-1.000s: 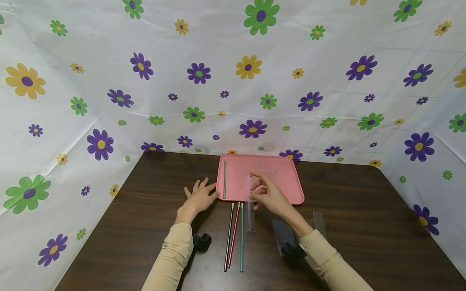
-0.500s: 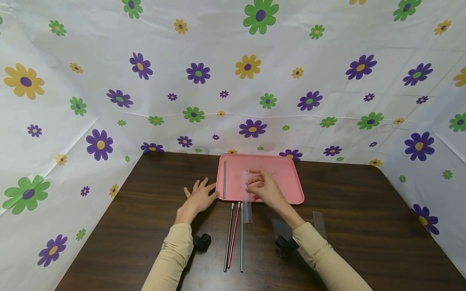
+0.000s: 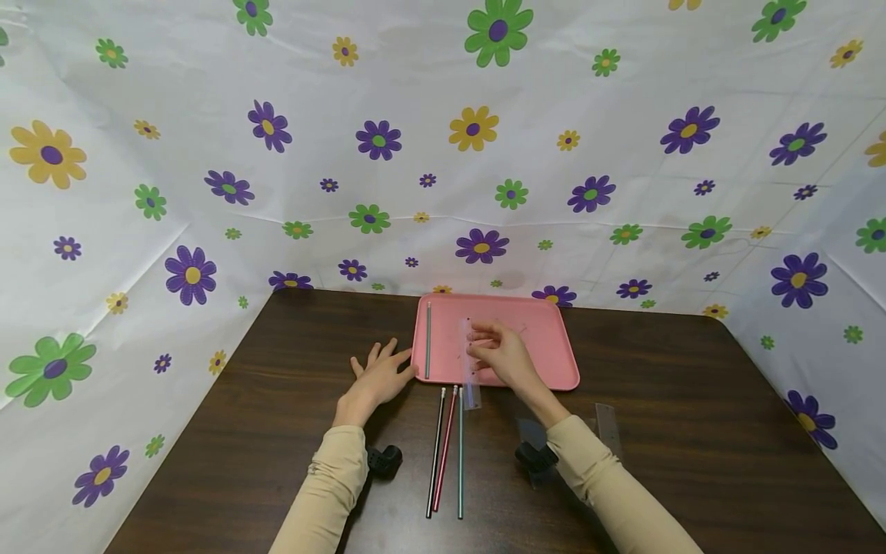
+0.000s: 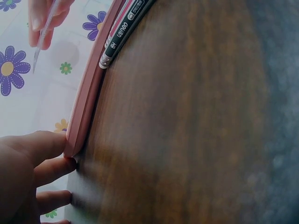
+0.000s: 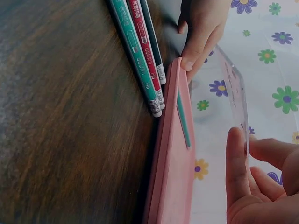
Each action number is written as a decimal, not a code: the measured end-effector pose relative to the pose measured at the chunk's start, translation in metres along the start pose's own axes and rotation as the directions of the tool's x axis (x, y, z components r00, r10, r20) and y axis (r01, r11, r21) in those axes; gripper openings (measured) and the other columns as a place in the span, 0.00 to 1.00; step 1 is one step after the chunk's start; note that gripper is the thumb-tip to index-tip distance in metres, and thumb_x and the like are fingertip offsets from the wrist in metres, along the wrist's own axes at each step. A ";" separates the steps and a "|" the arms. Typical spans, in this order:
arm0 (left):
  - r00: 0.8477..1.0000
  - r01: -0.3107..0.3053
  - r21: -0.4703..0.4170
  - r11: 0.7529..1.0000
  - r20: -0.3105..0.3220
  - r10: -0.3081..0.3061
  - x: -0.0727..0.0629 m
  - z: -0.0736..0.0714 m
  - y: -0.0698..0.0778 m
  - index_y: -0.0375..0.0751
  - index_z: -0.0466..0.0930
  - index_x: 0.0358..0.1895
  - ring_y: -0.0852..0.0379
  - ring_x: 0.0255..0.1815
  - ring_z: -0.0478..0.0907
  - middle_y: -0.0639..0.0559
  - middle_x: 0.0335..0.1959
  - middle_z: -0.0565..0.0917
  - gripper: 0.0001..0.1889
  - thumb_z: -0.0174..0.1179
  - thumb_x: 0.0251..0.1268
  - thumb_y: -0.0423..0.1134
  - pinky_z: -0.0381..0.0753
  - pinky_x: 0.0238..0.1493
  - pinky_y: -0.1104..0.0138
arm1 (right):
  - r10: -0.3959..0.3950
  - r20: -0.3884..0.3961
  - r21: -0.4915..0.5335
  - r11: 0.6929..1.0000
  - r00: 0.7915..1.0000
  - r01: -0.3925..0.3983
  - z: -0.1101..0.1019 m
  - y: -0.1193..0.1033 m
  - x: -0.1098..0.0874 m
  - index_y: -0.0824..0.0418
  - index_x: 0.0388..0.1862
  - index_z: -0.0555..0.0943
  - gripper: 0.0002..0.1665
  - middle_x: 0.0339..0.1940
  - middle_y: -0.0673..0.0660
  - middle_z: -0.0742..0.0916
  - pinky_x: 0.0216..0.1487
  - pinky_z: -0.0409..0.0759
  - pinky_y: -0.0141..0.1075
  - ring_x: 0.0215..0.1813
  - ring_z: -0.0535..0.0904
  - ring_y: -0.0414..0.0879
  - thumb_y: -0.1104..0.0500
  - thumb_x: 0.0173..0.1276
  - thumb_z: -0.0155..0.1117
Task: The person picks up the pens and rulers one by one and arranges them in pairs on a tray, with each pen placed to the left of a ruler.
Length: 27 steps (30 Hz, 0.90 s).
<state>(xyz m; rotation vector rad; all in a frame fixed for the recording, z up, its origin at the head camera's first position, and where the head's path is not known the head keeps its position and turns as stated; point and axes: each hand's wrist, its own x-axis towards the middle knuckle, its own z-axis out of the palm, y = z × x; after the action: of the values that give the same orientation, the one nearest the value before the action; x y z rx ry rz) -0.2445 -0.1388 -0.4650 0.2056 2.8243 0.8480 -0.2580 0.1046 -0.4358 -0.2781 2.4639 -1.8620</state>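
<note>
My right hand [image 3: 508,358] pinches a clear plastic ruler [image 3: 472,396] between thumb and fingers. The ruler hangs over the pink tray [image 3: 547,362], its near end reaching past the front rim. In the right wrist view the ruler [image 5: 237,93] is seen almost edge-on, raised above the tray. My left hand [image 3: 376,382] touches the tray's front left corner with extended thumb and finger, the others spread. Inside the tray, a green pencil [image 3: 428,342] lies along the left side. Just in front lie a black pencil [image 3: 435,454], a red pencil [image 3: 446,450] and another green pencil [image 3: 460,454].
Beside the right forearm, partly covered by it, lie a translucent flat piece [image 3: 530,432] with a curved edge and a clear ruler-like strip [image 3: 607,427]. A flower-print sheet [image 3: 394,246] rises behind the dark wooden table [image 3: 678,400].
The right hand has raised the ruler off the table and carried it forward and slightly left over the tray. My left hand has stayed at the tray corner.
</note>
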 end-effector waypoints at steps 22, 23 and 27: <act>1.000 -0.004 0.000 1.000 -0.006 0.004 -0.001 -0.001 0.000 0.52 0.65 0.75 0.34 0.82 0.39 0.41 0.81 0.52 0.29 0.49 0.76 0.55 0.25 0.69 0.27 | 0.092 -0.024 0.054 0.994 0.995 -0.091 0.016 0.008 0.022 0.70 0.56 0.82 0.20 0.49 0.68 0.86 0.38 0.88 0.38 0.38 0.88 0.47 0.67 0.66 0.67; 1.000 -0.004 0.001 1.000 -0.005 0.004 -0.001 -0.001 0.000 0.52 0.65 0.75 0.34 0.82 0.39 0.41 0.81 0.51 0.29 0.49 0.76 0.55 0.25 0.69 0.27 | 0.093 -0.017 0.054 0.994 0.996 -0.092 0.016 0.008 0.023 0.70 0.58 0.81 0.21 0.51 0.68 0.86 0.39 0.88 0.39 0.39 0.88 0.48 0.67 0.66 0.67; 1.000 -0.004 0.003 1.000 -0.007 0.004 -0.001 0.000 0.001 0.52 0.65 0.75 0.34 0.82 0.39 0.41 0.81 0.52 0.29 0.49 0.76 0.55 0.26 0.69 0.27 | 0.089 0.026 0.033 0.995 0.996 -0.089 0.018 0.011 0.025 0.70 0.65 0.76 0.28 0.59 0.69 0.82 0.44 0.88 0.40 0.46 0.87 0.53 0.69 0.65 0.65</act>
<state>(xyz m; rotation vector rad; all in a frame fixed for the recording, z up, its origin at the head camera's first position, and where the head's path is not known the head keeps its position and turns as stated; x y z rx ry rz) -0.2435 -0.1385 -0.4641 0.2086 2.8326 0.8462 -0.2818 0.0864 -0.4492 -0.1849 2.3845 -1.8524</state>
